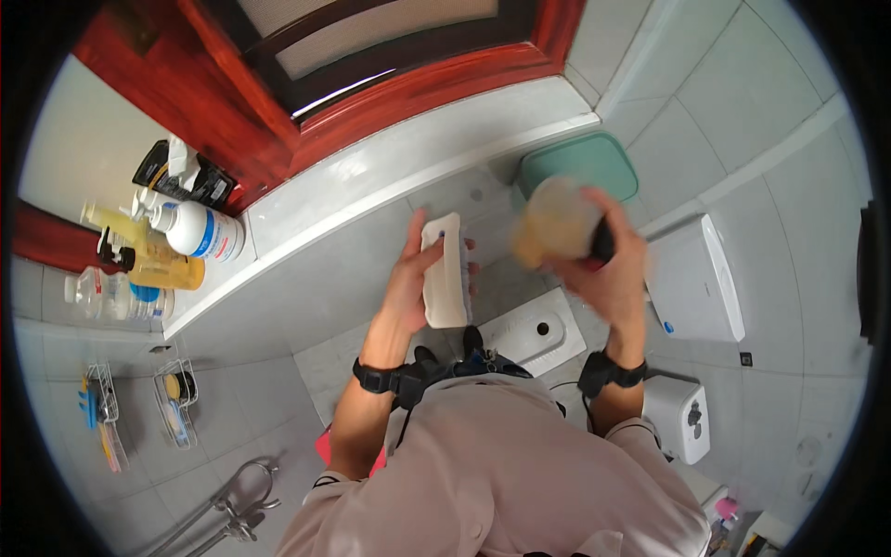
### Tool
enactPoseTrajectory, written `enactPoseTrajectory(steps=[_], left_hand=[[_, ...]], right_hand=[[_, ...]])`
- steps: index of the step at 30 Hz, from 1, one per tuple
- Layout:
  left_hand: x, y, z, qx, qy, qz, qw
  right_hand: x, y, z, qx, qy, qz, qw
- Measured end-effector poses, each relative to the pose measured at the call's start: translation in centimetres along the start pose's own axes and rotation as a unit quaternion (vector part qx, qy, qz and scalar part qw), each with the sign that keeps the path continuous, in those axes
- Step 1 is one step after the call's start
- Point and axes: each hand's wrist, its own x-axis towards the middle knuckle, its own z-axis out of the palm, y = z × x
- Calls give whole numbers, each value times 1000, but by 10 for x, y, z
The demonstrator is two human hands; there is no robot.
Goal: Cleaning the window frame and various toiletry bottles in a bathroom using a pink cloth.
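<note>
My left hand (402, 292) grips a cream scrub brush (447, 282), thumb on its back and fingers wrapped behind it. Pale bristles show along the brush's right side. My right hand (616, 268) is raised to the right, closed around a translucent container (560, 219). This container has yellowish content at its lower left and a dark end near my palm. Blur hides its finer detail. The brush and the container are apart. Below the hands, a white squat toilet (525, 331) is set in the tiled floor.
Several bottles, including a white pump bottle (205, 231), stand on the ledge (383, 177) under a red-framed window. A green-lidded bin (592, 163) is in the far corner. A cistern (696, 282) hangs on the right wall; wire racks (177, 404) and a shower mixer (240, 522) are at left.
</note>
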Motion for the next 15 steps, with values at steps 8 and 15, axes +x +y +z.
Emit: enactPoseTrajectory(steps=[8,15], left_hand=[[7,-24,7,143,101,84,981],[53,-6,66,267,20,80,960]], right_hand=[[-40,-10,14,17,-58,-42,997],[-47,3,-36,20,81,24,996]])
